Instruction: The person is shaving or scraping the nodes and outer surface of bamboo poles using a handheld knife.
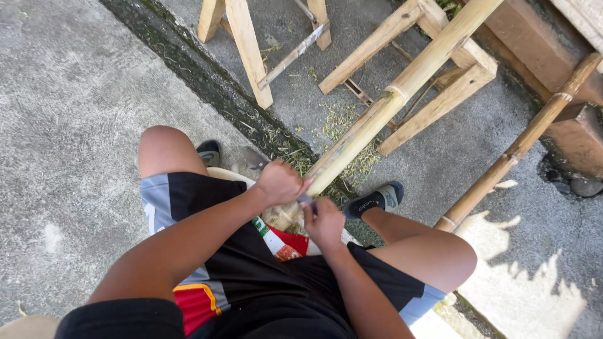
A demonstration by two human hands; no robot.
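Note:
A long pale bamboo pole [402,88] slopes from the upper right down to my lap, where its cut end rests. My left hand [278,182] is closed on one end of a small blade or scraping tool [306,198] laid across the pole's lower end. My right hand [324,223] is closed on the tool's other end, just below the pole. I sit with both knees apart, in black shorts. Most of the tool is hidden by my fingers.
A second, browner bamboo pole [515,150] leans at the right. Wooden trestle legs [251,50] and a wooden frame [433,107] stand ahead on the concrete. Bamboo shavings [342,119] lie by a mossy drain groove [207,81]. A printed sack [282,242] covers the seat.

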